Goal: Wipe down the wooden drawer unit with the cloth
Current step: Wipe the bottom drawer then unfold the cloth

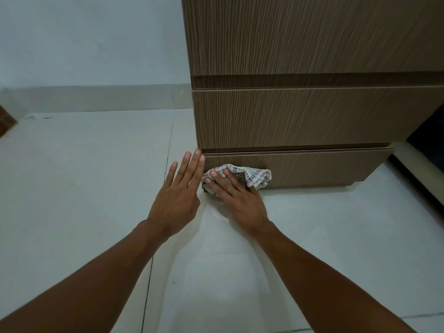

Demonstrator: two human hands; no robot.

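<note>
Pale tiled floor (pixel 84 188), grout lines running toward a plain wall; wooden drawer unit (pixel 300 116) stands at right, three fronts visible, vertical grain.

Right hand (pixel 236 194) flat over the bunched checked cloth (pixel 252 175), fingers spread, pressing it against the bottom drawer front (pixel 324 168) near its left end. Not a closed grasp; the palm pins the cloth to the wood. Left hand (pixel 179 192) open and holding nothing, fingers straight, tips touching or just beside the unit's left front corner where the middle and bottom fronts meet.

Bottom front sits slightly proud of the one above, so it may not be fully closed.

Risks, as judged from here:
- Cloth is wadded, so little of it meets the wood; strokes could leave streaks or missed bands, especially along the lower edge near the floor.
- Held only by palm pressure, it could slip out on a fast sideways pass.
- A push inward could shift the drawer and pinch the left fingertips at the seam.
- Upper fronts and side panel look easy to skip.
</note>
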